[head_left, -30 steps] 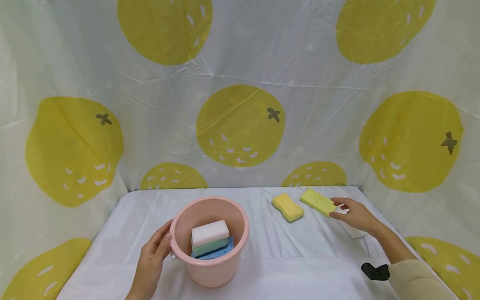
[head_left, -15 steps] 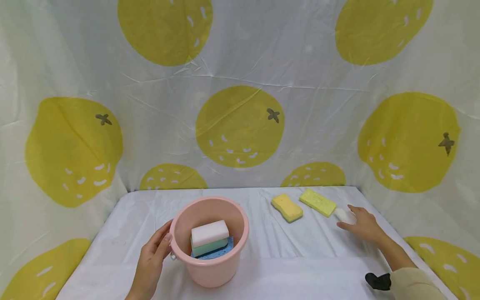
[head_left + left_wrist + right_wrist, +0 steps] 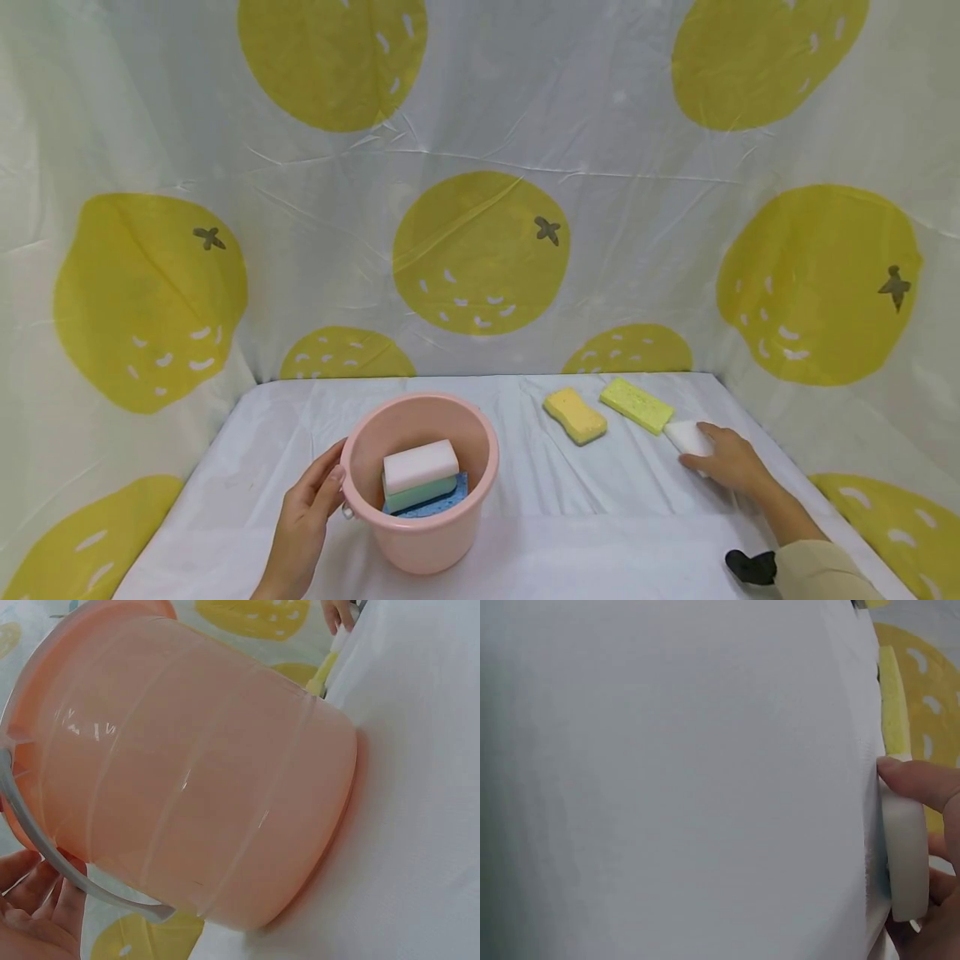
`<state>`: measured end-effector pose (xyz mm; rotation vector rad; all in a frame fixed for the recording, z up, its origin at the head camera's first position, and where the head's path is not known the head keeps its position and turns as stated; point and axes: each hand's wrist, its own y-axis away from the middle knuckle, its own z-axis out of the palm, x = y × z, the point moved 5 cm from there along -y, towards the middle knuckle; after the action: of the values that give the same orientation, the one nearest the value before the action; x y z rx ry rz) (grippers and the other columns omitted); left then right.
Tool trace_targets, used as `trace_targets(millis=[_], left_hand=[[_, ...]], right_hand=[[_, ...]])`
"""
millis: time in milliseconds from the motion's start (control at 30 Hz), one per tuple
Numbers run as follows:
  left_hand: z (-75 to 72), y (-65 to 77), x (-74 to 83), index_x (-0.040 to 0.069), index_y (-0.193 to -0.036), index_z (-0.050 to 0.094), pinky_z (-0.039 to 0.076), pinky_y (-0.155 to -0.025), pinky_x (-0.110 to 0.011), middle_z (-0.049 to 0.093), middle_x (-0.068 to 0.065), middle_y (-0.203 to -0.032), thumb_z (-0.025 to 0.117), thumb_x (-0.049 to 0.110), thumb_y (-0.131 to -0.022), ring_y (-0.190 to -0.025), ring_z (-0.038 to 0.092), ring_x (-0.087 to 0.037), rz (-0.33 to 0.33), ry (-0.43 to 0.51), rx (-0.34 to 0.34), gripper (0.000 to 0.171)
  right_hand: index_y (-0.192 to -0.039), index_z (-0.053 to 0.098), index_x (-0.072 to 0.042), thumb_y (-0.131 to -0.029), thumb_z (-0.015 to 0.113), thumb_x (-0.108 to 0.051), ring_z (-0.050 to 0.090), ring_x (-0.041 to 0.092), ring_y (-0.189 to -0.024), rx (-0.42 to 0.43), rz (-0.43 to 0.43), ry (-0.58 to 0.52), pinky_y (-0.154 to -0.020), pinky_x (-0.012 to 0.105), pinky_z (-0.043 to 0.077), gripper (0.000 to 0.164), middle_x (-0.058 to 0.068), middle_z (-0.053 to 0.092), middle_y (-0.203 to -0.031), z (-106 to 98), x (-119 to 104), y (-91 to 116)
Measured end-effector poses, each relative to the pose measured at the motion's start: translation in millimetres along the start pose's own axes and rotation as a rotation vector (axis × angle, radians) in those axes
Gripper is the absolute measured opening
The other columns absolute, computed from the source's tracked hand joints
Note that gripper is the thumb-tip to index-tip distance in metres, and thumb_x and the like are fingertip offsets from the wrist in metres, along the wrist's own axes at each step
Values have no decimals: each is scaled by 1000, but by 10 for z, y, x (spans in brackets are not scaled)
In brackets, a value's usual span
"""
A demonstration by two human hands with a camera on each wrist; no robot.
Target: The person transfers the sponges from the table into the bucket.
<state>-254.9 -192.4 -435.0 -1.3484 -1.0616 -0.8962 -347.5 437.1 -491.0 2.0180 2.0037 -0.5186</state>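
Observation:
A pink bucket stands on the white cloth, its rim tipped toward me. At its left rim my left hand holds on with thumb and fingertips, beside the grey handle seen in the left wrist view. Inside the bucket a white and green sponge lies over a blue sponge. On the right, my right hand grips a white sponge across its width, thumb on one side and fingers on the other. The sponge appears low at the cloth, next to a yellow-green sponge.
A yellow wavy-sided sponge lies left of the yellow-green one. White cloth covers the table. Behind and at both sides hangs a curtain printed with large yellow fruit. A black piece sits by the right sleeve.
My right hand has moved from above the yellow-green sponge down and right to the white sponge and taken hold of it. The left hand and bucket have stayed put.

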Motion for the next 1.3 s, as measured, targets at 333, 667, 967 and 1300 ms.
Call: trace_targets(millis=[333, 667, 967, 1300], left_hand=[[19, 5, 1, 1, -150, 52, 52, -93, -21, 58, -5, -145, 48, 19, -112, -124, 59, -4, -6, 3, 0, 42], [25, 6, 24, 2, -150, 51, 52, -93, -21, 58, -5, -146, 48, 20, -112, -124, 59, -3, -10, -13, 3, 42], [8, 17, 43, 1, -150, 50, 53, -92, -21, 59, -1, -143, 47, 19, -112, -123, 59, -4, 1, 1, 3, 42], [13, 16, 39, 0, -150, 51, 53, -92, -22, 59, -1, -143, 47, 20, -113, -122, 59, -4, 0, -5, 5, 42]], right_hand=[[-141, 36, 25, -87, 82, -37, 41, 64, -122, -43, 114, -86, -99, 73, 39, 94, 49, 38, -138, -32, 70, 20], [-142, 39, 21, -88, 81, -29, 43, 62, -122, -21, 83, -87, -97, 73, 39, 85, 46, 40, -139, -150, 0, 21], [-143, 42, 18, -88, 82, -28, 43, 60, -123, 17, 15, -112, -97, 73, 39, 82, 44, 40, -141, -216, -152, -17], [-142, 48, 15, -87, 85, -26, 48, 54, -123, 37, -112, -146, -94, 68, 44, 78, 38, 48, -140, -290, -597, -62]])
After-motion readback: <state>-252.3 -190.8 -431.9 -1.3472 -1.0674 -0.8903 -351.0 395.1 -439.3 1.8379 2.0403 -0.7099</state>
